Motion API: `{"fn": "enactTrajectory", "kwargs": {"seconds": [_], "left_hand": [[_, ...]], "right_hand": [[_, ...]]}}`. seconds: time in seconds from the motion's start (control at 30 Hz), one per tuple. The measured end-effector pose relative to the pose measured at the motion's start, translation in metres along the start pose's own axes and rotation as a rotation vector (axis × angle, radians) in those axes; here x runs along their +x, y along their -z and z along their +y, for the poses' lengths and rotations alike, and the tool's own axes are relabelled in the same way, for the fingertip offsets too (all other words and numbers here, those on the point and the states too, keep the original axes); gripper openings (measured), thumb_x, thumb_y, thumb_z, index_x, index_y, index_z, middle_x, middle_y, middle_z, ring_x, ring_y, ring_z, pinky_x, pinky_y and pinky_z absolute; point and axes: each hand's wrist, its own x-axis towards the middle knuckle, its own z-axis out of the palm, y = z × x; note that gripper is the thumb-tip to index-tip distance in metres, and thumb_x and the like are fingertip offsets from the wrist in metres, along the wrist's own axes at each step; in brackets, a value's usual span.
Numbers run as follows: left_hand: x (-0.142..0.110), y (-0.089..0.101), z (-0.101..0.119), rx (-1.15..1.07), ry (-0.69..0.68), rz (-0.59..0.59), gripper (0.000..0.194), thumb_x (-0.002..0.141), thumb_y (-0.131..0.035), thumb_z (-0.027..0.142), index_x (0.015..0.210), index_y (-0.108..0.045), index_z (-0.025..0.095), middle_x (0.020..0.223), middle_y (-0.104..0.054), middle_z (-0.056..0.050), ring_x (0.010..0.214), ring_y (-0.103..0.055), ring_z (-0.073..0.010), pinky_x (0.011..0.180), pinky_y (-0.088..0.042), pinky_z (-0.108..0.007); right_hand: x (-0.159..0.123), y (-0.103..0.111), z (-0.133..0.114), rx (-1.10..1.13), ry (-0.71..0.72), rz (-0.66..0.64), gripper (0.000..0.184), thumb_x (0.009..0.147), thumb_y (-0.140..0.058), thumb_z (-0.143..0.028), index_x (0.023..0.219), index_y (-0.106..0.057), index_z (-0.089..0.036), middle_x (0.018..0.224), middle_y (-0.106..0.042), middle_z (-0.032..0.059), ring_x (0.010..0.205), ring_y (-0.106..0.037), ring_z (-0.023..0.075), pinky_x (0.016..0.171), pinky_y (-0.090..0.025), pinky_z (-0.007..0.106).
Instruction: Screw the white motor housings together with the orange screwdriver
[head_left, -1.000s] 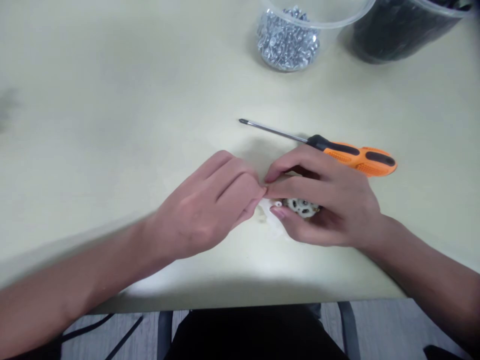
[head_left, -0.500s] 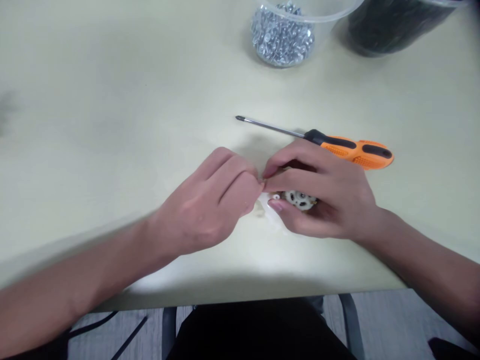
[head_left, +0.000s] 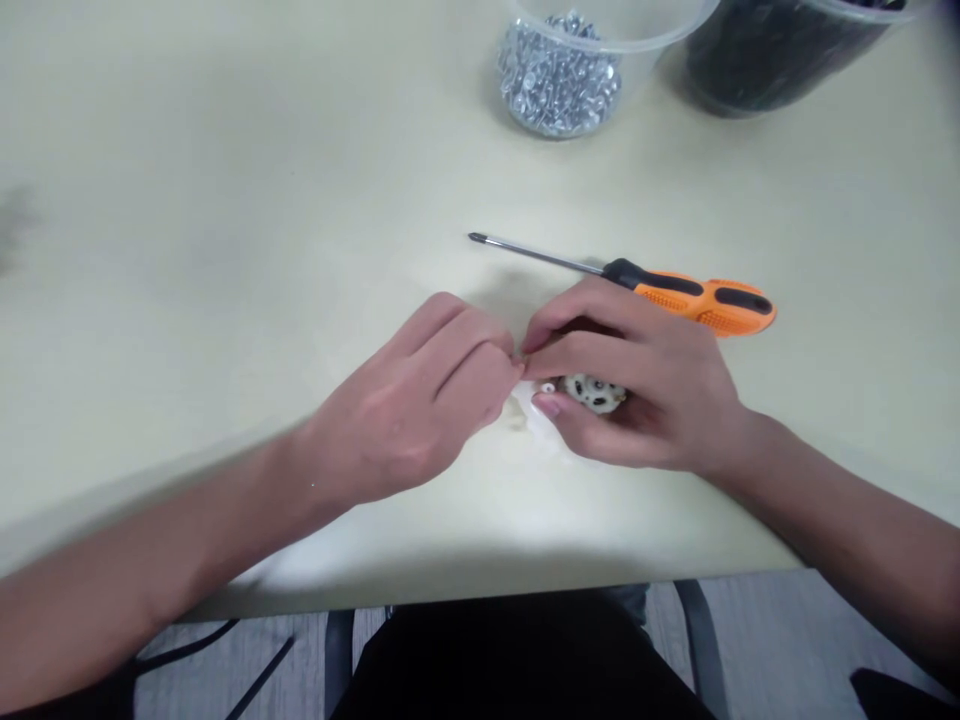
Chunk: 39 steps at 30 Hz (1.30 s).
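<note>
My right hand (head_left: 630, 380) is closed around a small assembly with a round white slotted wheel (head_left: 595, 393) and a small white post beside my thumb. Most of this part is hidden by the fingers. Against its left end, my left hand (head_left: 427, 400) is closed in a pinch, its fingertips meeting those of the right hand. What the left fingers pinch is out of sight. Some translucent white material (head_left: 541, 425) shows below the fingertips. Just beyond the right hand lies a screwdriver (head_left: 675, 290) with an orange and black handle, its tip pointing left.
A clear plastic tub (head_left: 562, 85) with many silver screws stands at the back. To its right is another tub (head_left: 780, 60) with dark contents. The front edge of the pale table (head_left: 187, 250) runs just before my lap, with a chair below.
The view has shifted slightly, so the tubs and screwdriver appear a little further left. Both hands keep nearly the same pose, fingertips still together.
</note>
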Motion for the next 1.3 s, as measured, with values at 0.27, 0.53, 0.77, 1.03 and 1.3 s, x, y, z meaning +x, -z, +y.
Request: {"fn": "enactTrajectory", "kwargs": {"seconds": [0.27, 0.53, 0.77, 1.03, 1.3], "left_hand": [[0.0004, 0.0082, -0.0056, -0.077, -0.011, -0.102, 0.009, 0.092, -0.053, 0.015, 0.093, -0.055, 0.023, 0.099, -0.067, -0.004, 0.087, -0.063, -0.0160, 0.073, -0.056, -0.030], [0.0001, 0.0087, -0.0046, -0.113, 0.035, -0.131, 0.006, 0.093, -0.054, 0.014, 0.089, -0.057, 0.018, 0.098, -0.067, -0.004, 0.082, -0.064, -0.0120, 0.067, -0.052, -0.024], [0.0068, 0.0105, -0.0030, -0.186, 0.145, -0.177, 0.010, 0.096, -0.049, 0.019, 0.090, -0.057, 0.019, 0.094, -0.066, -0.003, 0.080, -0.064, -0.0106, 0.065, -0.050, -0.022], [0.0045, 0.0092, -0.0023, -0.202, 0.164, -0.144, 0.008, 0.095, -0.051, 0.017, 0.091, -0.058, 0.019, 0.094, -0.067, -0.003, 0.071, -0.061, -0.0086, 0.061, -0.047, -0.021], [0.0044, 0.0110, -0.0031, -0.154, 0.118, -0.186, 0.012, 0.097, -0.048, 0.019, 0.092, -0.058, 0.020, 0.098, -0.067, -0.003, 0.080, -0.064, -0.0103, 0.066, -0.050, -0.022]], "right_hand": [[-0.0013, 0.0001, 0.0008, 0.007, -0.003, -0.003, 0.004, 0.087, -0.058, -0.020, 0.085, -0.060, -0.018, 0.092, -0.060, 0.0067, 0.078, -0.058, 0.0141, 0.064, -0.048, 0.029], [0.0004, 0.0006, 0.0001, 0.048, -0.009, 0.007, 0.008, 0.088, -0.058, -0.017, 0.091, -0.063, -0.012, 0.091, -0.064, 0.0111, 0.082, -0.058, 0.0151, 0.069, -0.050, 0.030], [-0.0010, -0.0019, 0.0019, 0.039, -0.015, 0.022, 0.008, 0.087, -0.059, -0.023, 0.092, -0.061, -0.017, 0.089, -0.064, 0.0067, 0.080, -0.059, 0.0149, 0.067, -0.049, 0.030], [-0.0045, 0.0008, 0.0011, 0.099, -0.130, -0.003, 0.015, 0.084, -0.063, -0.026, 0.094, -0.054, -0.021, 0.091, -0.063, 0.0037, 0.079, -0.061, 0.0150, 0.066, -0.049, 0.030], [-0.0050, 0.0002, 0.0009, 0.097, -0.153, -0.012, 0.020, 0.084, -0.063, -0.028, 0.101, -0.054, -0.022, 0.092, -0.063, 0.0027, 0.078, -0.061, 0.0150, 0.066, -0.049, 0.030]]}}
